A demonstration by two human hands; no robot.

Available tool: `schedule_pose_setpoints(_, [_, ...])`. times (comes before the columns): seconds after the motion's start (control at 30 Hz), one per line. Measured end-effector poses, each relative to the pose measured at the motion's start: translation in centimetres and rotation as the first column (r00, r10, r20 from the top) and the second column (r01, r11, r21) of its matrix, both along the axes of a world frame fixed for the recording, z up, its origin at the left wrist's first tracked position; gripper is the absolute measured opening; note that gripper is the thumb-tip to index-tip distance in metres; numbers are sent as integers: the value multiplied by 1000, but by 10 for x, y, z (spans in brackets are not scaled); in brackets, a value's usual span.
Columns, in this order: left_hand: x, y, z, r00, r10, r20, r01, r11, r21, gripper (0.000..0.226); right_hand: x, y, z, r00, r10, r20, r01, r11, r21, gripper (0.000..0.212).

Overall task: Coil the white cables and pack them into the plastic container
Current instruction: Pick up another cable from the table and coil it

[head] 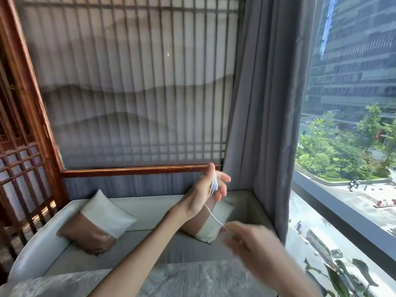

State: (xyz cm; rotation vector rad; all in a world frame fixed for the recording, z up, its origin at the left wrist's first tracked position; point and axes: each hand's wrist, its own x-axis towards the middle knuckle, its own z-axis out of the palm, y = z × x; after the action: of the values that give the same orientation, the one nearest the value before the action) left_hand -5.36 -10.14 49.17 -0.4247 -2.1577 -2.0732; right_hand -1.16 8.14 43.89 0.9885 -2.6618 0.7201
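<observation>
The left hand (204, 190) is reaching up and forward with its fingers held straight and spread; the white cable (214, 183) is sitting wound in a small coil around those fingers; one loose strand is running down from the coil, past the left wrist, to the right hand (252, 243); the right hand, blurred, is hanging lower and nearer the body, its fingertips (228, 228) pinching the strand; a two-tone pillow (97, 224) is lying left of the left forearm; a second pillow (209, 231) is showing between the two hands; a grey curtain (263, 116) is hanging beyond the right hand.
</observation>
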Motion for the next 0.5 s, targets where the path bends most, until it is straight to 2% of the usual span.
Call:
schedule_pose_setpoints(0.03, [2,0,-9,1000,-11,9,12,997,-79,77,1,9,20,985,-94,-143,98,995,22,20])
schedule_pose_setpoints(0.07, [6,2,-17,997,-61,47,64,995,-81,78,1,19,41,933,-170,-317,171,985,-23,16])
schedule_pose_setpoints(0.13, [19,15,-25,956,-273,107,269,962,53,80,-9,34,81,785,-219,-579,162,975,-150,17])
schedule_pose_setpoints(0.17, [26,24,-25,914,-392,104,381,918,108,80,-19,36,97,758,-194,-622,119,980,-161,23])
schedule_pose_setpoints(0.2, [33,34,-23,861,-501,91,486,862,146,80,-31,36,107,789,-153,-596,62,984,-170,30])
schedule_pose_setpoints(0.23, [38,43,-19,806,-587,67,569,802,182,79,-44,32,112,866,-109,-487,6,978,-208,35])
schedule_pose_setpoints(0.27, [42,49,-13,765,-644,33,621,750,228,79,-54,26,109,947,-43,-317,-56,953,-297,38])
schedule_pose_setpoints(0.3, [43,51,-5,746,-666,-9,642,715,277,79,-62,20,100,989,29,-145,-88,905,-417,41])
schedule_pose_setpoints(0.37, [39,47,9,763,-641,-87,618,683,388,81,-72,7,66,992,112,55,-62,826,-561,42])
schedule_pose_setpoints(0.43, [28,36,18,823,-548,-148,543,686,485,81,-65,-4,21,979,125,159,-13,822,-569,44])
schedule_pose_setpoints(0.5, [13,25,21,913,-384,-140,394,736,550,78,-45,-10,-10,957,144,251,4,862,-507,51])
